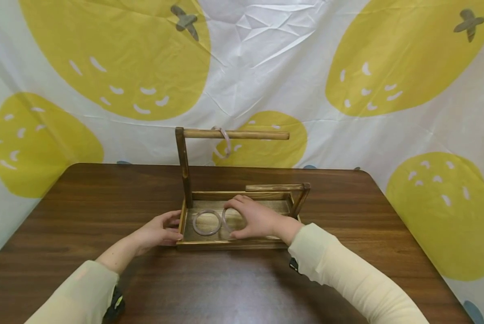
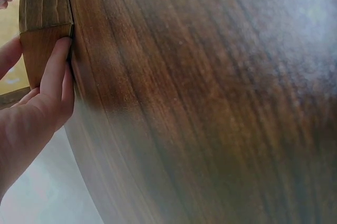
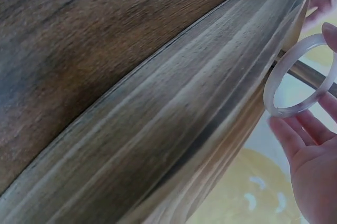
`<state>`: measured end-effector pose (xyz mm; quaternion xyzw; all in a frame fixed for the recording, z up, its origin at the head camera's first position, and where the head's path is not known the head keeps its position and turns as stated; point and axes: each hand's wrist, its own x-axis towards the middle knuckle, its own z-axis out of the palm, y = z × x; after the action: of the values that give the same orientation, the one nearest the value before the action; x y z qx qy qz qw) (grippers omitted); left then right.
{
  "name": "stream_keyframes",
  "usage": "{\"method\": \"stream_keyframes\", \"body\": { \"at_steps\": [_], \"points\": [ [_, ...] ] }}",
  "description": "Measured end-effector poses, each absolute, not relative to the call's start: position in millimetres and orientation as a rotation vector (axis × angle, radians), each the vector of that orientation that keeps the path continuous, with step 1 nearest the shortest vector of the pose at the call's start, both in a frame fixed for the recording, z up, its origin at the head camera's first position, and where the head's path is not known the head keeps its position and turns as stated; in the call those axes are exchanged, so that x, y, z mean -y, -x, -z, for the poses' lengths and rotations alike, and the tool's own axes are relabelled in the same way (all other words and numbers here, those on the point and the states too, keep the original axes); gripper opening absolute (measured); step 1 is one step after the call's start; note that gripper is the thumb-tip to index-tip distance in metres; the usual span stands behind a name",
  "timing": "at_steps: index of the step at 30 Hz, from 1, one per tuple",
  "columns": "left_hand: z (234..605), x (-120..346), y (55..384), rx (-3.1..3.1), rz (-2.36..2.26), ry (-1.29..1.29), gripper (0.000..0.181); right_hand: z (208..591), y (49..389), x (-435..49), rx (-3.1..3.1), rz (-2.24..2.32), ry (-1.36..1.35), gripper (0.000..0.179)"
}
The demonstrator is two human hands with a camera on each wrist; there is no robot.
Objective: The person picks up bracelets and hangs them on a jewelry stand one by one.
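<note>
A pale translucent bangle (image 3: 277, 87) is held by its rim between the thumb and fingers of my right hand (image 1: 258, 218), over the tray of a wooden jewellery stand (image 1: 233, 245). Beside it, a second bangle (image 1: 194, 223) lies flat on the tray floor, towards the left end. My left hand (image 1: 158, 231) grips the left end of the stand, its thumb by the front corner. In the left wrist view, fingers (image 2: 55, 71) lie along the end board. Another bangle (image 1: 228, 143) hangs from the tall upper bar (image 1: 258, 135).
A shorter bar (image 1: 272, 187) on a low post (image 1: 300, 201) rises at the tray's right end, close to my right wrist. Under the stand is a dark wooden table (image 1: 347, 207). Behind it hangs a white cloth (image 1: 266, 67) with yellow fruit shapes.
</note>
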<state>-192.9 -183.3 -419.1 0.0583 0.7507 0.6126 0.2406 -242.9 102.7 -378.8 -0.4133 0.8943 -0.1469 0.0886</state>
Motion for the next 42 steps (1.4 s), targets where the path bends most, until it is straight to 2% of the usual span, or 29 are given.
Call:
{"method": "stream_keyframes", "body": {
  "at_steps": [22, 42],
  "points": [
    [415, 183, 191, -2.064, -1.642, -0.159, 0.077, 364, 233, -98, -2.643, 0.548, 1.379, 0.065],
    [418, 184, 192, -2.046, -1.664, -0.163, 0.078, 342, 228, -93, -2.538, 0.904, 1.415, 0.066]
  ]
}}
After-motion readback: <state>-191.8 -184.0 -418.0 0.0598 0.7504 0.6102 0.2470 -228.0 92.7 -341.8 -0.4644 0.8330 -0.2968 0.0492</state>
